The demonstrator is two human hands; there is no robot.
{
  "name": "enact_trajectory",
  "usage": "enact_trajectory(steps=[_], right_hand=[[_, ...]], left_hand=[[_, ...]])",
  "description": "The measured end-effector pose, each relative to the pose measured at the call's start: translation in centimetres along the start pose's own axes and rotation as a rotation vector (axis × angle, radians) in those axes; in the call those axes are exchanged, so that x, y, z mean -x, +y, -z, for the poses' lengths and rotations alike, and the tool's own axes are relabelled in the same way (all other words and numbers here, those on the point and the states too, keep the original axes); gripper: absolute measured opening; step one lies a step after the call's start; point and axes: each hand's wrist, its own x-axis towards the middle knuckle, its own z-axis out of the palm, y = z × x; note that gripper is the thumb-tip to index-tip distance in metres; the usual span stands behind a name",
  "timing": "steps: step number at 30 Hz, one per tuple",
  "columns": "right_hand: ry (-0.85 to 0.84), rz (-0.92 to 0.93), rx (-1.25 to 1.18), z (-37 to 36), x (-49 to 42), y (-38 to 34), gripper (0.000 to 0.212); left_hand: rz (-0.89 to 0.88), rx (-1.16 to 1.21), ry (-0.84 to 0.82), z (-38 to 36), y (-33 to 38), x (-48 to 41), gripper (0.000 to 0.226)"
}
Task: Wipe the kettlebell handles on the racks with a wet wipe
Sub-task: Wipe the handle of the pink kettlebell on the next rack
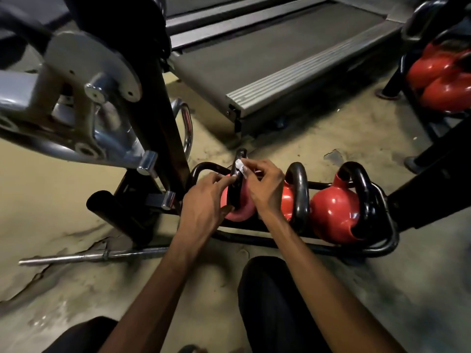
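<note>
On the low floor rack, our left hand curls round the leftmost kettlebell handle to steady it. Our right hand pinches the wet wipe against the handle's far end. The wipe looks limp and light and the bell heavy, so we judge firm rubbing safe.

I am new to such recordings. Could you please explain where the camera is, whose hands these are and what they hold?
There is no machine: a person wears one camera on the head, looking down at their own hands. The right hand pinches a white wipe against the black handle of a pink kettlebell; the left hand holds that handle lower down. The kettlebell sits in a low black rack on the floor, beside two red kettlebells. A steel bar lies at the left.
</note>
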Motion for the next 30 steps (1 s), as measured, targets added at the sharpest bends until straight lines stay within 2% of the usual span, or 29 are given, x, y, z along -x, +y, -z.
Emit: enact_trajectory(steps=[2, 6, 8, 10, 16, 20, 22, 24, 28, 30], right_hand=[[0.030, -0.053, -0.059, -0.6, -1.9, 0.0, 0.012], [-0.016, -0.285, -0.145, -2.2, -7.2, 2.0, 0.005], [-0.065, -0.422, -0.167, -3.3, -9.0, 4.2, 0.014], [-0.057, -0.465, -0.167, -4.0, -9.6, 6.5, 0.020], [-0.009, -0.146, -0.042, -2.1, -5.1, 2.8, 0.005], [-0.041, -0.324, -0.183, -2.8, -7.4, 3.5, 0.007], [-0.055, -0.334, -0.182, -2.8, -8.0, 3.6, 0.005], [-0.052, -0.220, -0.098, -1.9, -6.4, 1.9, 0.004], [-0.156, 0.148, 0.134, -0.2, -2.4, 0.5, 0.014], [-0.213, 0.201, 0.239, 0.0, -4.4, 0.3, 0.015]], left_hand=[[0.012, 0.014, 0.003, -0.1, 0.0, 0.2, 0.077], [0.023, 0.003, 0.012, -0.1, 0.2, 0.3, 0.076], [0.026, 0.020, 0.015, -0.1, 0.1, 0.4, 0.075], [0.025, 0.036, 0.011, -0.1, -0.1, 0.4, 0.075], [0.024, 0.063, 0.007, -0.4, -0.4, 0.1, 0.075], [0.023, 0.072, 0.002, -0.4, -0.6, 0.2, 0.076], [0.028, 0.068, 0.001, -0.4, -0.6, 0.2, 0.077], [0.028, 0.067, 0.002, -0.5, -0.6, 0.2, 0.076], [0.023, 0.065, 0.003, -0.8, -0.8, 0.2, 0.076], [0.023, 0.063, 0.008, -1.0, -0.9, 0.3, 0.076]])
